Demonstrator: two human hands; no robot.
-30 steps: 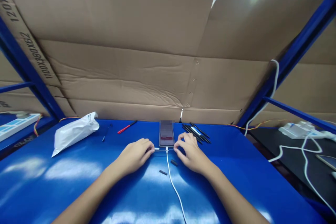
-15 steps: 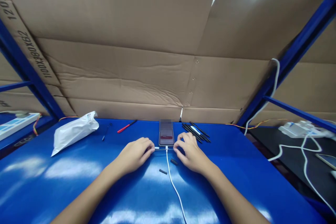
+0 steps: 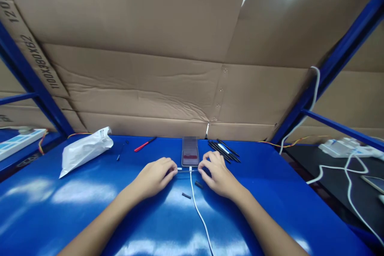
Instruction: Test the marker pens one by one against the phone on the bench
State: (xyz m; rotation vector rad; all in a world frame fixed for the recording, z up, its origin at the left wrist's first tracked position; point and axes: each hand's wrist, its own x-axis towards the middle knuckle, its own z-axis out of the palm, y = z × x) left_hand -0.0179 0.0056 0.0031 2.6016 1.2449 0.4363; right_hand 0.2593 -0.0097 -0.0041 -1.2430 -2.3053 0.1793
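Observation:
My left hand [image 3: 160, 174] is closed in a pinch on one end of a thin, clear pen refill [image 3: 185, 171]; a small white piece shows beside its fingertips. My right hand [image 3: 217, 172] pinches the other end, its remaining fingers loosely curled. The refill lies level between both hands, just in front of a propped phone [image 3: 190, 156], and crosses a white charging cable [image 3: 198, 210] plugged into the phone's lower edge. Nearer to me, two short black pen parts, one [image 3: 198, 185] by my right thumb and another [image 3: 186, 195] left of the cable, rest on the blue table [image 3: 144, 224].
Several black pens [image 3: 225, 151] lie behind my right hand. A red pen [image 3: 145, 144], a thin dark pen piece [image 3: 120, 153] and a white plastic bag [image 3: 85, 150] are at the back left. Cardboard [image 3: 144, 104] walls the rear; a power strip [image 3: 345, 147] with cables stands right.

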